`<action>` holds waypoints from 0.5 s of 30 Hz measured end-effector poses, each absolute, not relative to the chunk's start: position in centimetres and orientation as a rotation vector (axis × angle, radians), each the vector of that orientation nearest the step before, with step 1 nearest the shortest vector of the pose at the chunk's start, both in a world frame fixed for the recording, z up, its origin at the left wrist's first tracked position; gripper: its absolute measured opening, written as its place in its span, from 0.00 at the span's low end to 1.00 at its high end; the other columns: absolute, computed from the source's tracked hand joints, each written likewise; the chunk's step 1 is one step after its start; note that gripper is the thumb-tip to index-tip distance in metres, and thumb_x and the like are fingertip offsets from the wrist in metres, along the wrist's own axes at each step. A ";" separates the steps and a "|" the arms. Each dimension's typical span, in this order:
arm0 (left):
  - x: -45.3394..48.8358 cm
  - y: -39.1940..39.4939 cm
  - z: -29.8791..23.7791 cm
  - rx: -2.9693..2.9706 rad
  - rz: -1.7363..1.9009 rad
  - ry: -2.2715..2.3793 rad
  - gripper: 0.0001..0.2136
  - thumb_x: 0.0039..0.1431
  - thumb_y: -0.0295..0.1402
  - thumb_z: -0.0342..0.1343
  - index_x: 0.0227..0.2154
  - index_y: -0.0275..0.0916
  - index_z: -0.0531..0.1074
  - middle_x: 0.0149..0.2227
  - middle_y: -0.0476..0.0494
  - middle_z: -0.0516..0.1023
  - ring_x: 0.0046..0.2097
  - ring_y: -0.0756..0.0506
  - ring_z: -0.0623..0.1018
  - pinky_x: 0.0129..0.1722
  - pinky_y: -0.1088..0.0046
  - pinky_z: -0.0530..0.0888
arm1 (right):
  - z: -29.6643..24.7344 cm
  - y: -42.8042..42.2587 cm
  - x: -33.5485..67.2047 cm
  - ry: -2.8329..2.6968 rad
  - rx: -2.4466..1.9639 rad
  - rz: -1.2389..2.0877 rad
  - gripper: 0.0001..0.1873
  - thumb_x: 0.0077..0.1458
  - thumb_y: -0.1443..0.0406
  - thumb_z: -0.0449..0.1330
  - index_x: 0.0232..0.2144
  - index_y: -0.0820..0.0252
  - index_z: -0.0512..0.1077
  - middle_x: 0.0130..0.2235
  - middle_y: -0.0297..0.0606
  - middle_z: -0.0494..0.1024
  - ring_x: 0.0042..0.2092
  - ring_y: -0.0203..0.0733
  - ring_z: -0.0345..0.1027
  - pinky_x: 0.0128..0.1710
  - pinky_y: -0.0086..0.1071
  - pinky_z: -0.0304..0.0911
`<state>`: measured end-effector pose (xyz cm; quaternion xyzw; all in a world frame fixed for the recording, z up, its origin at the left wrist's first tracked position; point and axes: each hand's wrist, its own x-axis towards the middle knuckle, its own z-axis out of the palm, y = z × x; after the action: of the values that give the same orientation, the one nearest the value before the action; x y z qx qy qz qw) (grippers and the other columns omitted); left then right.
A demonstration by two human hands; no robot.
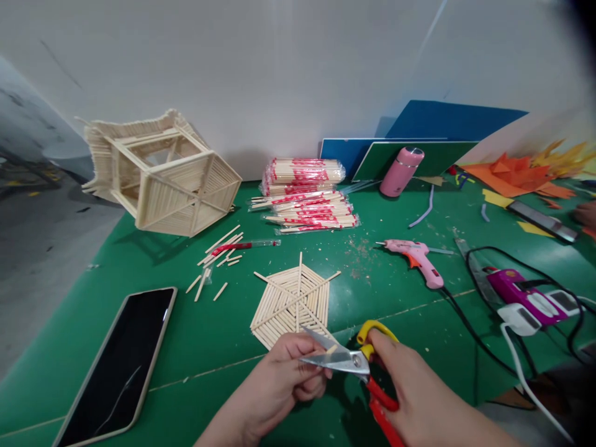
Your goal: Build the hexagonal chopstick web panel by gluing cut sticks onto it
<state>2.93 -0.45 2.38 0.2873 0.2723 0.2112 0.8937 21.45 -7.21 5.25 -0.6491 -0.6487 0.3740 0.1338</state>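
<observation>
My left hand (pixel 295 366) is closed in a pinch near the front edge of a hexagonal stick panel (pixel 279 304), which lies on the green table. A pale wooden stick (pixel 331 349) pokes out of its fingers; whether it belongs to the panel I cannot tell. Around that tip stand the parted blades of the scissors (pixel 356 360). My right hand (pixel 405 379) grips their red and yellow handles. Behind the panel, to the left, lie several loose cut sticks (pixel 223 248) and an opened red-printed chopstick wrapper (pixel 251 245).
At the back left rests a stick-built lantern-like frame (pixel 186 192). Wrapped chopsticks (pixel 307 192) are piled by the wall. A pink glue gun (pixel 416 254), a pink bottle (pixel 403 171) and a purple power strip (pixel 526 295) with cords occupy the right. A phone (pixel 121 366) lies front left.
</observation>
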 end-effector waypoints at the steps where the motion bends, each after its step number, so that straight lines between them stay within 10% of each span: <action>1: 3.0 -0.4 2.4 0.602 0.445 0.571 0.13 0.41 0.40 0.62 0.19 0.33 0.69 0.12 0.58 0.53 0.16 0.58 0.49 0.20 0.76 0.46 | 5.2 -7.3 21.4 -1.874 -1.894 1.067 0.11 0.41 0.68 0.54 0.31 0.57 0.57 0.34 0.38 0.70 0.33 0.39 0.63 0.32 0.32 0.60; 10: 1.2 -0.1 4.4 0.699 0.563 0.572 0.13 0.40 0.40 0.62 0.20 0.33 0.71 0.15 0.51 0.61 0.18 0.56 0.55 0.17 0.78 0.49 | 7.2 -7.1 21.7 -1.900 -1.910 0.867 0.27 0.35 0.63 0.62 0.41 0.57 0.58 0.42 0.41 0.66 0.42 0.47 0.62 0.41 0.38 0.61; 15: -4.8 1.0 7.0 0.655 1.186 0.500 0.08 0.49 0.34 0.56 0.19 0.41 0.66 0.14 0.59 0.43 0.17 0.55 0.49 0.22 0.77 0.63 | 6.8 -7.3 25.9 -1.682 -2.141 0.511 0.24 0.45 0.56 0.57 0.43 0.56 0.56 0.40 0.41 0.65 0.39 0.45 0.64 0.38 0.38 0.61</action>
<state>-4.79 1.03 7.01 0.2998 0.2288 0.5429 0.7504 25.88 -7.33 6.78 -0.7596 -0.5967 0.1811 0.1848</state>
